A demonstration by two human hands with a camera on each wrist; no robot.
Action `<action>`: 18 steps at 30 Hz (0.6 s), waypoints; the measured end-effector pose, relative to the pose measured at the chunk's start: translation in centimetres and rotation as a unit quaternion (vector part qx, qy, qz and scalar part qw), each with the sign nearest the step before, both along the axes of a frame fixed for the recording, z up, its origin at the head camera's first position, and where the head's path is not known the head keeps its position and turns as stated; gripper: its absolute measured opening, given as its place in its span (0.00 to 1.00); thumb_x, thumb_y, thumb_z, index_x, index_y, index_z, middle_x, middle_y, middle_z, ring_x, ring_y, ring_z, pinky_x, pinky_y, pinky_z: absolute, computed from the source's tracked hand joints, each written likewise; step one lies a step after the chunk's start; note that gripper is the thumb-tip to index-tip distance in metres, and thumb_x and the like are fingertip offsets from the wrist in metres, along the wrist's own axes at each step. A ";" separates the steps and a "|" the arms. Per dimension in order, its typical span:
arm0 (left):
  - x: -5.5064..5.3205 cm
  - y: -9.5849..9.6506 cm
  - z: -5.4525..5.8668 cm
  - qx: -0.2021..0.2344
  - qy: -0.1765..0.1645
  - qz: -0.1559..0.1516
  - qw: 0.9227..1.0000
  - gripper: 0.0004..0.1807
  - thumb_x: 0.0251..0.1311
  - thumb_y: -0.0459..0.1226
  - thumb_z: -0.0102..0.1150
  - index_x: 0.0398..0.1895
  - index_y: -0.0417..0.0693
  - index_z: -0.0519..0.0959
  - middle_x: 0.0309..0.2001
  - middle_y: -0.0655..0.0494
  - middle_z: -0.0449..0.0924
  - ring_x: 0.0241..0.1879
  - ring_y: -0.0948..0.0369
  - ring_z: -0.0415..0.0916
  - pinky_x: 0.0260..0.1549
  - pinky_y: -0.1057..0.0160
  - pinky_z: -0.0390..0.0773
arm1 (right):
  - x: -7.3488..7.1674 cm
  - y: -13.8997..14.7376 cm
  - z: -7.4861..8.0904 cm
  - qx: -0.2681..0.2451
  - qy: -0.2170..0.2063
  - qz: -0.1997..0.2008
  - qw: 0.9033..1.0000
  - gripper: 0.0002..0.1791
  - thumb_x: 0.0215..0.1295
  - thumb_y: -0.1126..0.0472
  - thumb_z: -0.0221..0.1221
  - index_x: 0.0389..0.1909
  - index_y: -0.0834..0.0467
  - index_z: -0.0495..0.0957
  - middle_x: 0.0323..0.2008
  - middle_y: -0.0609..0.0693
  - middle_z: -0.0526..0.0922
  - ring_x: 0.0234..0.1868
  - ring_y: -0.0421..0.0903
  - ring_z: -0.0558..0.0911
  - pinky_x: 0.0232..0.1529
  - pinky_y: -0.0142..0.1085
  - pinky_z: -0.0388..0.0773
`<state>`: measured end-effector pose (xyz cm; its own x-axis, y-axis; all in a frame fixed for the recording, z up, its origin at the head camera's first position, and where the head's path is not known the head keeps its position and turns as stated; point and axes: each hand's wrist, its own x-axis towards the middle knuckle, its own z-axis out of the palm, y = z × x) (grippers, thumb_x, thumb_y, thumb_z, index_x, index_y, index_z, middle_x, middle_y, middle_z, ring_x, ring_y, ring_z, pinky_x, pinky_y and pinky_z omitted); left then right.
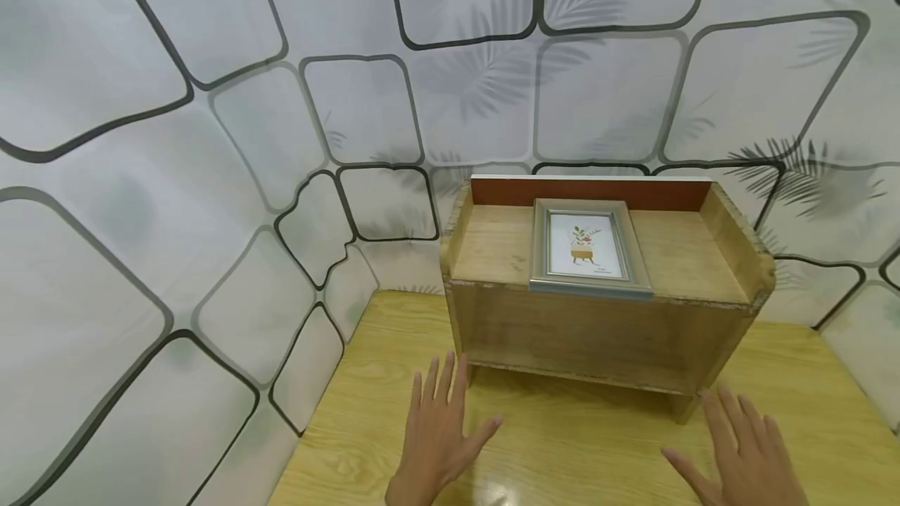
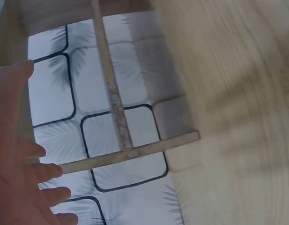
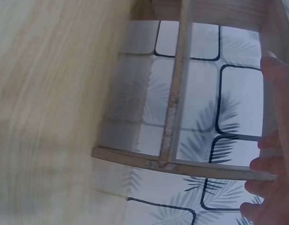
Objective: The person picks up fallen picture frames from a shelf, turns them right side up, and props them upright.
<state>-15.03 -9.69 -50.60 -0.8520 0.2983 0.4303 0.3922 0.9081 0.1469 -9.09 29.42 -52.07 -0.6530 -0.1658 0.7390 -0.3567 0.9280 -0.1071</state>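
Pale wall (image 1: 246,115) with dark rounded outlines and grey palm leaves fills the upper part and left side of the head view; below it, a yellow wood-grained table (image 1: 344,428) spreads across the bottom. Right of centre stands a wooden shelf (image 1: 576,334) with rough edges, a red-brown board (image 1: 591,193) along its back. On its top lies a framed print (image 1: 589,244), tilted up at the back, showing a plant in an orange pot. At bottom centre, the left hand (image 1: 432,447) has its fingers straight and its thumb spread apart, fingertips near the shelf's left side. At lower right, the right hand (image 1: 748,455) is likewise spread, fingertips by the shelf's right leg.

Left wrist view: this hand is at the left edge, thumb apart above the other fingers, just beside the shelf, whose edges form a T mid-frame; whether they touch is unclear. Table grain fills the right.

Right wrist view: table grain fills the left, shelf edges cross the middle, and the hand enters at right, its thumb apart from the fingers, contact again unclear.
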 end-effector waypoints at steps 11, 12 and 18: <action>-1.2 1.5 5.1 0.085 0.076 -0.054 0.992 0.49 0.67 0.65 0.52 0.76 0.36 0.61 0.72 0.38 0.65 0.70 0.42 0.65 0.62 0.46 0.72 | -1.2 -1.2 7.2 -0.063 0.040 0.006 0.997 0.52 0.70 0.27 0.47 0.64 0.75 0.71 0.50 0.75 0.77 0.46 0.72 0.78 0.56 0.51 0.73; -1.3 1.7 5.9 0.095 0.076 -0.060 0.991 0.48 0.68 0.64 0.52 0.76 0.36 0.61 0.72 0.39 0.65 0.70 0.42 0.65 0.62 0.47 0.72 | -1.4 -1.3 8.0 -0.069 0.039 0.005 0.997 0.50 0.70 0.29 0.50 0.63 0.75 0.72 0.49 0.74 0.78 0.45 0.71 0.78 0.48 0.54 0.74; -2.6 3.3 10.3 0.147 0.044 -0.081 0.985 0.47 0.70 0.63 0.51 0.78 0.38 0.57 0.72 0.42 0.66 0.69 0.46 0.66 0.63 0.47 0.71 | -3.5 -1.5 12.3 -0.107 0.027 0.003 0.994 0.35 0.61 0.48 0.69 0.60 0.71 0.76 0.41 0.64 0.80 0.35 0.55 0.77 0.26 0.35 0.71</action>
<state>-17.62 -6.42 -40.32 -0.7591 0.2785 0.5884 0.5509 0.7563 0.3527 -12.63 27.89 -39.80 -0.6112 -0.0046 0.7915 -0.3734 0.8833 -0.2833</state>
